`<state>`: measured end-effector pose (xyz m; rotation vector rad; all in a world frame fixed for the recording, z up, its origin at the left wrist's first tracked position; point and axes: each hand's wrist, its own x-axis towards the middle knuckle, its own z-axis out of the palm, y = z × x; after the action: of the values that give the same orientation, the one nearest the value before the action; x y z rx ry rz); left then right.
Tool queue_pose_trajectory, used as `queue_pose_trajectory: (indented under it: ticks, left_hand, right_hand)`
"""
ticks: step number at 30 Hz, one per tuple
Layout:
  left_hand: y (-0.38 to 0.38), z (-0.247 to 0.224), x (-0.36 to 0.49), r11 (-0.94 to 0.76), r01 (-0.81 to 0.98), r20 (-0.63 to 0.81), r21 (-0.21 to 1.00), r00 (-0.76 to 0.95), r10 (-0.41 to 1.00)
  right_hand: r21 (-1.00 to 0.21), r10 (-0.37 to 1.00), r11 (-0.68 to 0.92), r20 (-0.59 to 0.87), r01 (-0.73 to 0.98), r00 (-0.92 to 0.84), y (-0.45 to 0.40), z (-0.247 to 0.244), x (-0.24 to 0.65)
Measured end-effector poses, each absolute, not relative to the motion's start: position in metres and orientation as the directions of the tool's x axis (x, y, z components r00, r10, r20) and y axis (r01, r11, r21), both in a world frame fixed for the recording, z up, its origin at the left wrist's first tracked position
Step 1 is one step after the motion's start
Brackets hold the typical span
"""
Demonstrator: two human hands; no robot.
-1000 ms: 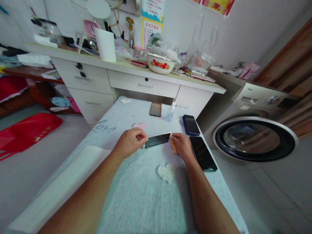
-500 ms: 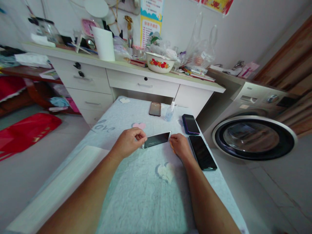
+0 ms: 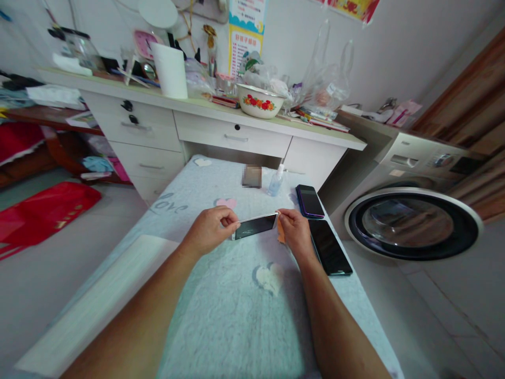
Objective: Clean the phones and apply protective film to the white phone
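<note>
A white-edged phone (image 3: 256,226) is raised on its long side above the cloth-covered table (image 3: 229,316), its dark screen facing me. My left hand (image 3: 212,227) pinches its left end between thumb and fingers. At the phone's right end, my right hand (image 3: 294,231) has its fingertips on the upper corner. An orange piece (image 3: 281,230) shows under the fingers of that hand, between palm and phone. Right of my right hand lie a large dark phone (image 3: 330,247) and, behind it, a purple-edged phone (image 3: 311,201).
A spray bottle (image 3: 275,181) stands near the table's back edge beside a flat brownish item (image 3: 251,176), which is pixelated. A long white board (image 3: 94,305) lies at the left. Behind are a drawer desk (image 3: 236,138) with a flowered bowl (image 3: 258,102), and a washing machine (image 3: 410,210) at the right.
My right hand has shifted slightly up, its fingertips now at the phone's upper right corner. More of the orange piece shows. My left hand keeps its hold.
</note>
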<state>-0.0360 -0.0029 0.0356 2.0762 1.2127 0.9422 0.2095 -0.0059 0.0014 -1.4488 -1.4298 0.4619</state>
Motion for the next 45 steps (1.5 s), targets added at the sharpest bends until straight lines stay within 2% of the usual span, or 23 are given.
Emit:
queue_pose_trajectory:
  ticks: [5, 13, 19, 25, 31, 36, 40, 45]
  left_hand:
    - [-0.003, 0.036, -0.036, -0.438, 0.498, 0.292, 0.749, 0.344, 0.892]
    - [-0.003, 0.035, -0.036, -0.449, 0.5, 0.305, 0.741, 0.345, 0.888]
    - [-0.003, 0.037, -0.036, -0.449, 0.503, 0.302, 0.739, 0.348, 0.888]
    - [-0.003, 0.037, -0.036, -0.45, 0.514, 0.3, 0.73, 0.35, 0.887]
    - [-0.004, 0.038, -0.036, -0.452, 0.52, 0.296, 0.724, 0.358, 0.886]
    - [-0.005, 0.039, -0.035, -0.443, 0.515, 0.286, 0.734, 0.357, 0.889]
    - [-0.005, 0.037, -0.035, -0.445, 0.512, 0.293, 0.735, 0.352, 0.889]
    - [-0.004, 0.036, -0.036, -0.45, 0.513, 0.299, 0.731, 0.351, 0.887]
  right_hand:
    - [-0.81, 0.927, 0.141, 0.31, 0.57, 0.211, -0.004, -0.003, 0.212]
    - [-0.676, 0.977, 0.059, 0.191, 0.735, 0.097, -0.009, -0.007, 0.212]
    - [-0.59, 0.97, 0.087, 0.233, 0.802, 0.066, -0.009, -0.005, 0.211]
    - [-0.731, 0.978, 0.053, 0.177, 0.681, 0.113, -0.009, -0.008, 0.212]
    - [-0.746, 0.907, 0.202, 0.386, 0.635, 0.165, -0.006, -0.001, 0.213]
    - [-0.757, 0.879, 0.29, 0.453, 0.586, 0.151, -0.005, 0.003, 0.212]
    - [-0.766, 0.893, 0.267, 0.425, 0.585, 0.149, -0.005, 0.001, 0.213]
    - [-0.735, 0.932, 0.152, 0.329, 0.661, 0.15, -0.006, -0.001, 0.214]
